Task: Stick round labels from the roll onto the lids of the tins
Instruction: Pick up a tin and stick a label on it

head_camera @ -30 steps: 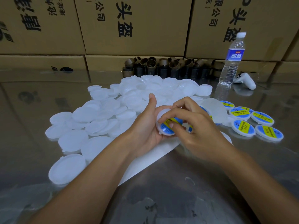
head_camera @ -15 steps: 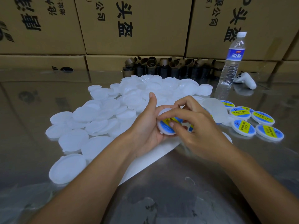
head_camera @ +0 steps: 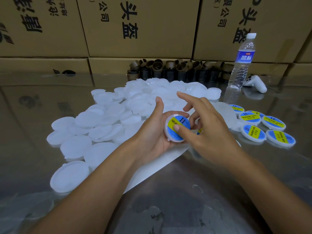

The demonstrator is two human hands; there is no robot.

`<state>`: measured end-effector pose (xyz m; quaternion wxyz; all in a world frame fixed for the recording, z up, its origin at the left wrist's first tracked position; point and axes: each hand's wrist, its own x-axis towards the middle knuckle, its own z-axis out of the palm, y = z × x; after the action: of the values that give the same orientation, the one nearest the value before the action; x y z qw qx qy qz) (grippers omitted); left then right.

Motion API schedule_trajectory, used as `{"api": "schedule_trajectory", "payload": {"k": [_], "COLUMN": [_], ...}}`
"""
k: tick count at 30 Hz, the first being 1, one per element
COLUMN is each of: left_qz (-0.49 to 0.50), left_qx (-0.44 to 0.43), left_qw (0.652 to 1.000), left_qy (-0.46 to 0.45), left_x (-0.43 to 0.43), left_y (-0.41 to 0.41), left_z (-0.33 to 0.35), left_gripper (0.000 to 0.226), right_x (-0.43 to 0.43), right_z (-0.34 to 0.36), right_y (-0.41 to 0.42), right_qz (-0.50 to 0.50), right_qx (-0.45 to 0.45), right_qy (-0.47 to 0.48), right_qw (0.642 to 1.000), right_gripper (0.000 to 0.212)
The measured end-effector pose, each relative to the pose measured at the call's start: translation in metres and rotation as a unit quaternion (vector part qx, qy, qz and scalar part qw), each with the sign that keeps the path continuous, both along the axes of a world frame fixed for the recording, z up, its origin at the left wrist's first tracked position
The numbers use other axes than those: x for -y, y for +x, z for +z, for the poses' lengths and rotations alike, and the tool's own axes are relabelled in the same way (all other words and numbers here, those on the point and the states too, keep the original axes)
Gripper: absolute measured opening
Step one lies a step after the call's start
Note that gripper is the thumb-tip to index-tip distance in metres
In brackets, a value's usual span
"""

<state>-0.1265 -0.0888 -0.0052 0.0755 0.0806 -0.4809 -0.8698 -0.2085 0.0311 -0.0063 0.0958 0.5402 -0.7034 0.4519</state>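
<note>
My left hand [head_camera: 152, 132] holds a white round lid [head_camera: 176, 128] tilted toward me, with a blue and yellow round label on its face. My right hand [head_camera: 211, 132] presses its thumb on that label while its other fingers are spread and lifted. A white strip of label backing paper [head_camera: 157, 168] lies under both hands. A heap of plain white lids [head_camera: 101, 125] spreads to the left and behind. Several labelled lids [head_camera: 268, 129] lie in a group at the right.
A water bottle [head_camera: 242, 61] stands at the back right beside a white game controller [head_camera: 255, 83]. Several brown cardboard cores [head_camera: 170, 70] line the back against stacked cartons [head_camera: 140, 27]. The table [head_camera: 185, 208] is shiny metal.
The right hand's fingers have lifted off and spread, leaving only the thumb on the label. The label's face, earlier mostly covered, now shows fully on the lid.
</note>
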Motion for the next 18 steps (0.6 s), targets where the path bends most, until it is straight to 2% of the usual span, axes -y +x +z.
{"api": "schedule_trajectory", "payload": {"k": [5, 9, 12, 15, 18], "left_qz": [0.0, 0.002, -0.003, 0.036, 0.056], "left_qx": [-0.002, -0.016, -0.035, -0.049, -0.065], "left_qw": [1.0, 0.999, 0.997, 0.992, 0.989], "left_qy": [-0.02, -0.044, -0.064, -0.114, -0.12], "left_x": [0.0017, 0.0021, -0.0021, -0.0037, -0.0049], "left_y": [-0.0011, -0.0006, 0.0014, 0.0021, 0.0033], "left_z": [-0.0022, -0.0012, 0.0018, -0.0009, -0.0004], "left_gripper": [0.075, 0.07, 0.059, 0.038, 0.035], "right_x": [0.0013, 0.0009, 0.0016, 0.0027, 0.0035], "right_z": [-0.0012, 0.0008, 0.0013, 0.0024, 0.0033], "right_y": [0.0018, 0.0022, 0.0048, 0.0057, 0.0058], "right_qz": [-0.045, -0.063, -0.051, -0.031, -0.009], "right_qx": [-0.021, -0.002, 0.004, 0.022, 0.065], "right_qy": [-0.014, -0.034, -0.027, -0.027, -0.027], "right_qw": [0.999, 0.997, 0.998, 0.999, 0.997], "right_gripper": [0.05, 0.042, 0.032, 0.027, 0.024]}}
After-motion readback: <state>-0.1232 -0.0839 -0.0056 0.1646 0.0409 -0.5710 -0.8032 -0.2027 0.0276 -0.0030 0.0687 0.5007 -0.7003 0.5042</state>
